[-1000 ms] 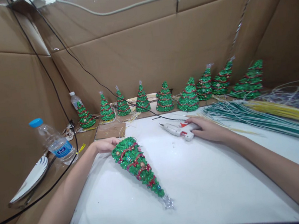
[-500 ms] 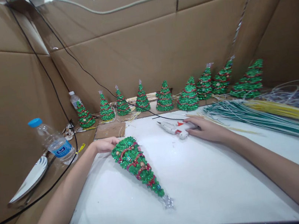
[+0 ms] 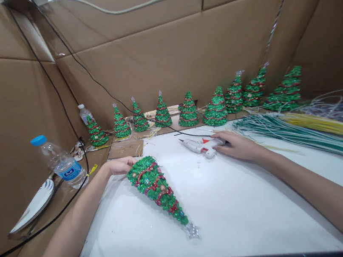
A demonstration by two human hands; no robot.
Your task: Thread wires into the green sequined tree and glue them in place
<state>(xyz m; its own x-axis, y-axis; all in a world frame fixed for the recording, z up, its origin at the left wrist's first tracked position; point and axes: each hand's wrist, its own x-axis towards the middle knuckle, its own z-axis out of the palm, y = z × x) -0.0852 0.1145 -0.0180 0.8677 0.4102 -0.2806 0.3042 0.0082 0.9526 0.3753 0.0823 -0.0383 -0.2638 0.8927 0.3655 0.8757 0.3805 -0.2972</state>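
Fingers of the left hand point(image 3: 119, 166) curl around the wide base of a green sequinned cone-shaped tree point(image 3: 156, 188), which lies on its side on the white table point(image 3: 234, 205), tip toward the person. The right hand point(image 3: 238, 146) closes on the handle of a white plastic glue gun point(image 3: 200, 145) lying on the table. Behind stands a row of small green trees point(image 3: 188, 111), with a clear water bottle point(image 3: 60, 162) at the left

No legible text anywhere, blue label on water bottle point(image 3: 62, 164) blurred, brand unreadable
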